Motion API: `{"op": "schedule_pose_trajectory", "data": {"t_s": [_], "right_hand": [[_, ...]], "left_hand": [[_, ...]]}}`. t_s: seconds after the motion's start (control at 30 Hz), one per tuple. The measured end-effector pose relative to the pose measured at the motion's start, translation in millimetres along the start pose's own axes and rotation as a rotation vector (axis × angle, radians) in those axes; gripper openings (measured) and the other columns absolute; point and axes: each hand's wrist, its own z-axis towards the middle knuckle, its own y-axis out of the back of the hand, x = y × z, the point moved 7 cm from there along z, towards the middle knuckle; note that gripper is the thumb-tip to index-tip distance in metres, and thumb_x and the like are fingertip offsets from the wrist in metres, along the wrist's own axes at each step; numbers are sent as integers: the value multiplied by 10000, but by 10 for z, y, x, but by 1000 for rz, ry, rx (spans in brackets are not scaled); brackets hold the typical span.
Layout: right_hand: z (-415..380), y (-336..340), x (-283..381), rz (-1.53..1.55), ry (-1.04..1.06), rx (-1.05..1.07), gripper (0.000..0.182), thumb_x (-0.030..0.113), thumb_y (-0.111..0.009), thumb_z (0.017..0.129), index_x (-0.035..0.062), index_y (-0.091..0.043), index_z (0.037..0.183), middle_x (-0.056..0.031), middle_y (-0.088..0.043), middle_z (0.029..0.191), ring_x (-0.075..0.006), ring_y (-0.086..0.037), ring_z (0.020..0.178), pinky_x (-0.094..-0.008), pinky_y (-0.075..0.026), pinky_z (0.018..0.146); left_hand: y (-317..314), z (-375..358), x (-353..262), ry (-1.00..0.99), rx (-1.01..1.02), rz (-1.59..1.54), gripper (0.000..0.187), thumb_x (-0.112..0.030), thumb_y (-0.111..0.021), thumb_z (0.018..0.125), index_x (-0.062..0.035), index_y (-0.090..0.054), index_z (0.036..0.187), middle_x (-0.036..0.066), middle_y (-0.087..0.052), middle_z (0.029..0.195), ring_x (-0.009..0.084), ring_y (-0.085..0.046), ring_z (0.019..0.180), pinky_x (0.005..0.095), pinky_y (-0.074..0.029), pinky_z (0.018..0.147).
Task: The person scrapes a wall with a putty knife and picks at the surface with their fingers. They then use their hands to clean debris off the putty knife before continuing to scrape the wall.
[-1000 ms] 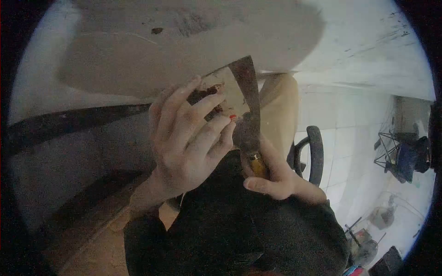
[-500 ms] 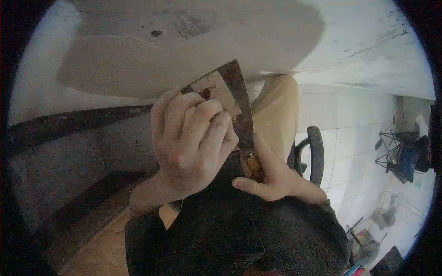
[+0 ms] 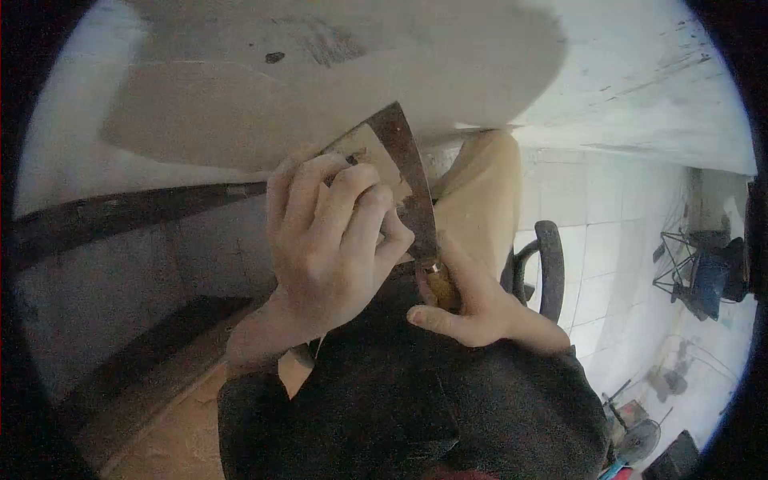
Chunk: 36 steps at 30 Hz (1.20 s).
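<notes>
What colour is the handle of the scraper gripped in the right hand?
Yellow-orange, seen in the head view: the scraper handle peeks out between the fingers of the right hand.

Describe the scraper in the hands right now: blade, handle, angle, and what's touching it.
The scraper has a broad, flat, wedge-shaped metal blade, dark and rusty along its right edge, smeared pale on its face. It widens upward, its top corner against the pale board above. It tilts slightly left. The left hand lies curled over the blade face; the right hand grips the yellowish handle, which is mostly hidden.
</notes>
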Motion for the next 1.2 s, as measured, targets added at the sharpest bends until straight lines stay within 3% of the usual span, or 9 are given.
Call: {"op": "schedule_pose_trajectory", "data": {"t_s": [0.23,0.3,0.47,0.67,0.83,1.03,1.1,1.17,1.2], "right_hand": [[-10,8,34,63,-197,46,795,269,-668,797,-48,-218,1371,-193,-459,1187,-257,-458,1078,-352,-351,931],[-23,10,-10,-5,-111,24,779,268,-667,797,-50,-234,1361,-199,-453,1208,-260,-454,1089,-355,-349,937],[-26,14,48,-90,75,-33,734,276,-640,837,-12,-209,1357,-123,-532,762,-199,-522,648,-341,-429,593],[-28,54,66,-132,203,-103,733,274,-638,841,-22,-212,1359,-141,-544,857,-215,-543,735,-338,-447,678],[-49,52,-40,-57,92,-119,713,292,-635,846,-35,-226,1330,-141,-545,828,-209,-553,722,-343,-451,652],[-32,-11,-39,-93,-38,-83,774,244,-645,838,-49,-164,1370,-237,-398,1235,-282,-408,1155,-375,-343,953],[-22,-31,-5,-73,-128,-56,775,238,-650,834,-51,-168,1368,-254,-399,1275,-295,-414,1198,-381,-345,984],[-10,-36,99,-19,-257,-12,748,247,-654,831,-49,-202,1348,-248,-459,1187,-293,-486,1106,-382,-393,920],[-1,-23,145,-77,-164,-40,734,249,-657,829,-46,-218,1338,-235,-471,1136,-283,-500,1046,-380,-403,882]], "left_hand": [[11,-26,8,-8,-19,-36,268,-18,-688,526,-22,-561,761,88,-495,867,271,-529,832,460,-401,759],[8,-38,0,-6,-8,-37,284,-23,-696,520,-23,-559,769,88,-495,865,272,-529,834,462,-402,761],[17,-34,2,2,26,-61,307,-33,-709,515,-27,-553,779,85,-496,863,274,-525,848,454,-406,765],[53,-55,59,41,56,-156,252,-25,-701,577,-42,-554,782,86,-513,881,277,-529,890,428,-422,780],[35,-92,39,52,57,-157,219,-37,-709,644,-33,-585,824,86,-538,924,283,-537,925,439,-422,795],[70,-46,-37,-9,-18,-127,227,-2,-703,611,-11,-606,816,79,-566,859,270,-566,835,455,-427,792],[59,-43,-32,2,-2,-134,237,-2,-707,605,-5,-605,820,85,-563,862,268,-566,832,448,-433,784],[54,-53,-15,23,32,-135,248,-1,-711,603,6,-603,825,96,-555,863,269,-563,826,427,-451,744],[65,-44,-12,21,29,-128,250,2,-710,602,8,-602,827,98,-554,863,271,-562,825,421,-455,732]]}}
